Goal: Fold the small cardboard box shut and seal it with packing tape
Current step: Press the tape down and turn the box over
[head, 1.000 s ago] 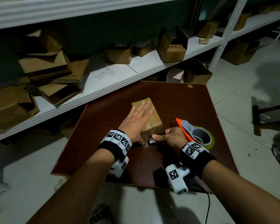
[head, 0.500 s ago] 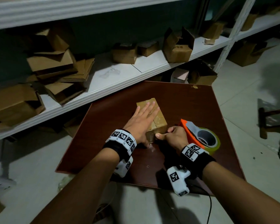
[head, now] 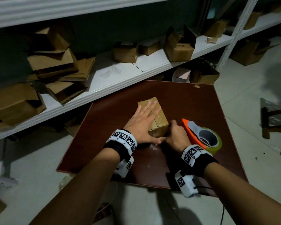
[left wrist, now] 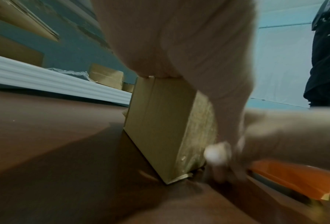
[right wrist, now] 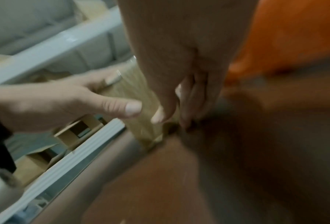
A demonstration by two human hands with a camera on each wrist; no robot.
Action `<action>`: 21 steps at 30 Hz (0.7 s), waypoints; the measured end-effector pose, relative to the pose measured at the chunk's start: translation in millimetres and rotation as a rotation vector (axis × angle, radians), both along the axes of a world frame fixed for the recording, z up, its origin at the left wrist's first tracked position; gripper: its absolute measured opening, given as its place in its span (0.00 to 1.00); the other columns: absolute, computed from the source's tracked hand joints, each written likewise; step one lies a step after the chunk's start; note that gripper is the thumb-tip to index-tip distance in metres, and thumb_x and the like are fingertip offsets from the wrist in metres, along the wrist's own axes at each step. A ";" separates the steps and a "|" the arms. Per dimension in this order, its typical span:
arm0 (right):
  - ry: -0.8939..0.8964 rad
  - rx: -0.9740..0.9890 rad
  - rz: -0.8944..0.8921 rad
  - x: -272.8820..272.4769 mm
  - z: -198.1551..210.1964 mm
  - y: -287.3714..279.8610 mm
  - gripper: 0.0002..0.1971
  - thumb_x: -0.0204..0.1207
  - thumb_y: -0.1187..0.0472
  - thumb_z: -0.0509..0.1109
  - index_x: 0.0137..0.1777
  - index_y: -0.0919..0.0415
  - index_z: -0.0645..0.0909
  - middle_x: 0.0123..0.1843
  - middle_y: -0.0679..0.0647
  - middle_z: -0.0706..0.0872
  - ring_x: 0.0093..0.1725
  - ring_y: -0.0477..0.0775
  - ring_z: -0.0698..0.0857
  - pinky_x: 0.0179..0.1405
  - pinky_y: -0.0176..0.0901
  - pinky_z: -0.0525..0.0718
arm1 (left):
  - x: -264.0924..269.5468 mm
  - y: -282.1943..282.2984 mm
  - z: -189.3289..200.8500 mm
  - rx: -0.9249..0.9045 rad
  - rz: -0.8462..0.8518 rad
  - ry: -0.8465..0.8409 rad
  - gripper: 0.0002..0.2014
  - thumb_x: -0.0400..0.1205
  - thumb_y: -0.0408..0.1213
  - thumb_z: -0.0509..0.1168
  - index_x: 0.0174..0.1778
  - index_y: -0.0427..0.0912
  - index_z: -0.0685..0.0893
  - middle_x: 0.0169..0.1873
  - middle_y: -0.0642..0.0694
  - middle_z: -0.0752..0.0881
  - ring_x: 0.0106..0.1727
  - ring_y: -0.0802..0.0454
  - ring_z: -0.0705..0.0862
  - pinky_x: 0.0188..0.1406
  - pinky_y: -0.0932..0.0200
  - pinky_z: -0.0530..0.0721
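The small cardboard box (head: pixel 161 119) lies shut on the dark red table (head: pixel 185 98), with glossy tape along its top seam and down its near end (left wrist: pixel 198 128). My left hand (head: pixel 141 122) lies flat on the lid, fingers straight and spread; its thumb (right wrist: pixel 122 107) hangs over the near edge. My right hand (head: pixel 175 135) is against the box's near end, its fingers (right wrist: pixel 160 115) pointing down and pressing on the taped face (right wrist: pixel 135 91), holding nothing. The orange tape dispenser (head: pixel 191 129) with its yellowish roll (head: pixel 216 143) rests on the table just right of that hand.
A white shelf (head: pixel 120 73) runs behind the table, carrying open boxes (head: pixel 178 47) and flattened cardboard (head: pixel 58 65). More boxes (head: pixel 204 75) sit under it. A dark wooden frame (head: pixel 274 120) stands on the pale floor at the right.
My right hand has moved from the table by the box's near corner up against its near end. The left hand stays flat on the lid; the dispenser has not moved.
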State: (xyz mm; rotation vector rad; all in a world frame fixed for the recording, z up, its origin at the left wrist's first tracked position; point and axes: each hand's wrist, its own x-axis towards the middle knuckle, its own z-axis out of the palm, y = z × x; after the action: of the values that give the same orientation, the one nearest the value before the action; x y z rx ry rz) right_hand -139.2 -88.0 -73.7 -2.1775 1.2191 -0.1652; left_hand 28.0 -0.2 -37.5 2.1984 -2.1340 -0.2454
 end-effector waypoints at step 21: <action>-0.158 -0.200 0.380 -11.1 25.9 -25.3 0.21 0.84 0.45 0.70 0.66 0.60 0.86 0.51 0.59 0.94 0.49 0.62 0.91 0.41 0.45 0.78 | -0.6 -3.3 -10.8 -0.090 0.021 0.035 0.55 0.81 0.59 0.73 0.95 0.49 0.45 0.94 0.48 0.36 0.93 0.49 0.34 0.93 0.37 0.39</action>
State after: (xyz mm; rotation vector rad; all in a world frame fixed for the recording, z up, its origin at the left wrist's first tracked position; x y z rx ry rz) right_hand -150.3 -113.2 -47.8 -2.4715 0.7101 -0.3026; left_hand 27.4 -3.5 -48.4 2.1491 -2.0606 -0.1812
